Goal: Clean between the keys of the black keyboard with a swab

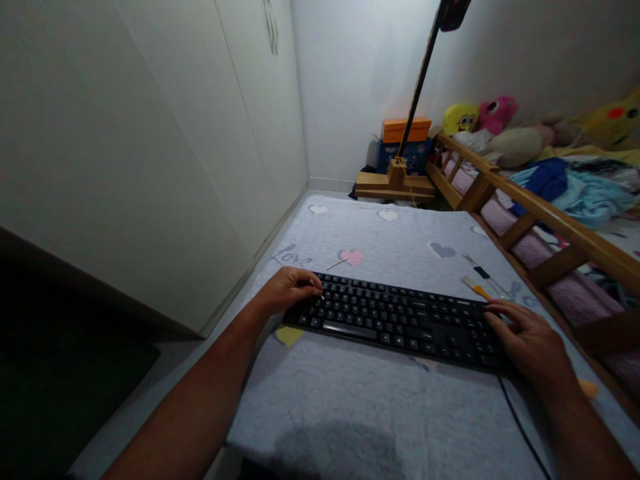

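Observation:
A black keyboard (pixel 395 319) lies flat across the cloth-covered table (pixel 370 413), its cable running off from the right end toward the near edge. Over the keyboard's left end is my left hand (pixel 290 288), its thumb and index finger pinched on a small white-tipped stick, apparently a cotton swab, whose tip is at the keys. My right hand (pixel 530 333) rests on the keyboard's right end with its fingers loosely curved and apart. Another thin white swab (pixel 337 263) lies behind the keyboard, beside a printed pink heart.
Behind the keyboard's right end lie a small brush (pixel 477 288) and a slim tool with a black band (pixel 483 272). A wooden bed rail (pixel 560 207) borders the right side, a white cabinet (pixel 200 133) the left. A wooden stand (pixel 395 183) is beyond the table.

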{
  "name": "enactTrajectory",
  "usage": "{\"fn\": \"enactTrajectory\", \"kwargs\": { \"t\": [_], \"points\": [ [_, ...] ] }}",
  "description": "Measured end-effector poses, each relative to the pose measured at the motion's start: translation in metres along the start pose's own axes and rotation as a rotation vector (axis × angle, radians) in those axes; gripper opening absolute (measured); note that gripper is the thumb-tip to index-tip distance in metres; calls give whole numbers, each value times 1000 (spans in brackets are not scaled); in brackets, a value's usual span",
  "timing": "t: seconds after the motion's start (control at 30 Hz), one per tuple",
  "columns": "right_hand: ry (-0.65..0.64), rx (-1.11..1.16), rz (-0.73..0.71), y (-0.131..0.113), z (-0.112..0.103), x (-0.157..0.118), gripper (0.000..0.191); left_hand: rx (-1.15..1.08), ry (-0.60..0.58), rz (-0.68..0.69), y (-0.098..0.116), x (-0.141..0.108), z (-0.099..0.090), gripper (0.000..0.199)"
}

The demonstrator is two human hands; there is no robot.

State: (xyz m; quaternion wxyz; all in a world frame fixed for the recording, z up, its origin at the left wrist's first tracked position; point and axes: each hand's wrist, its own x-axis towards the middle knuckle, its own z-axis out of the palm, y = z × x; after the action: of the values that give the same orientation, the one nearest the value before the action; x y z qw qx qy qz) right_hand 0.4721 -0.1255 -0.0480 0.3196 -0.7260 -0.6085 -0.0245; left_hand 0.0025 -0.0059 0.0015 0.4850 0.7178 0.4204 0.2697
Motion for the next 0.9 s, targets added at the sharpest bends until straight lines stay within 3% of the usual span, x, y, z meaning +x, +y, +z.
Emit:
{"fn": "enactTrajectory", "kwargs": {
  "t": [0.5,0.9],
  "points": [
    [-1,5,-17,-3,-2,0,36,60,-139,-38,2,-2,0,12],
    [-3,1,-15,1,0,0,37,58,-147,-16,-2,-3,-7,13]
  ]
}}
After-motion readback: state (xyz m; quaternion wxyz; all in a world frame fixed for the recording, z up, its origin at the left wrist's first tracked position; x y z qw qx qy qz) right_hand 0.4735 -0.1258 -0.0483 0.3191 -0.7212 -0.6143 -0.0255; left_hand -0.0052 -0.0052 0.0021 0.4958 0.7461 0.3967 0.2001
